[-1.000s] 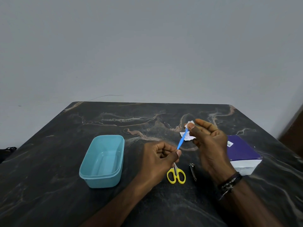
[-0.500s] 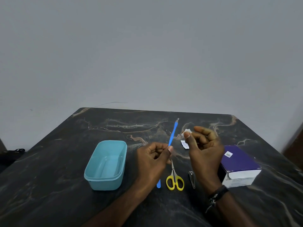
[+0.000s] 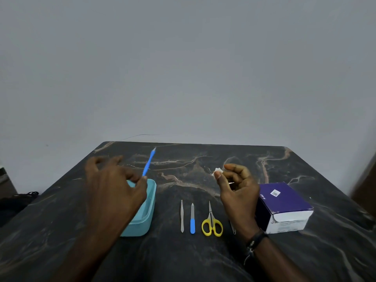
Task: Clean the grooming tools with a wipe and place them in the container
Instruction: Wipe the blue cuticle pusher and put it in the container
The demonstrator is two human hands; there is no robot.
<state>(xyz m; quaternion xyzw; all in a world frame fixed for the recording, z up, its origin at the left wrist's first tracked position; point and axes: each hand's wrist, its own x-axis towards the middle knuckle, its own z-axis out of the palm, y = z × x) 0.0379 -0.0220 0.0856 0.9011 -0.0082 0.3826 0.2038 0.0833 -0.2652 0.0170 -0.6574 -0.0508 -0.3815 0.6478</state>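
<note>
Head view shows the left hand (image 3: 116, 192) over the teal container (image 3: 149, 202), pinching a thin blue-handled tool (image 3: 149, 162) between thumb and forefinger so that it angles up and away with its pale metal tip highest; the other fingers are spread and blurred, so I cannot tell how firm that pinch is. The right hand (image 3: 237, 188) is raised near the middle of the dark marbled table (image 3: 183, 165), fingers curled round a small crumpled white wipe (image 3: 217, 171). Still lying in a row in front are a slim metal tool (image 3: 182, 216), a blue-handled file (image 3: 192, 219), yellow-handled scissors (image 3: 212, 222) and another small metal piece (image 3: 233, 227) half hidden behind the right wrist, with a purple box (image 3: 284, 206) just beside that hand. The risk I see is in the drop: the tool is long and tilted, held by its lower end only, so if let go from this height it could strike the container's rim and bounce onto the table, or land pointed end up. The hand covers much of the opening too, so aim looks uncertain. A loose grip on the wipe could let it fall as well.
</note>
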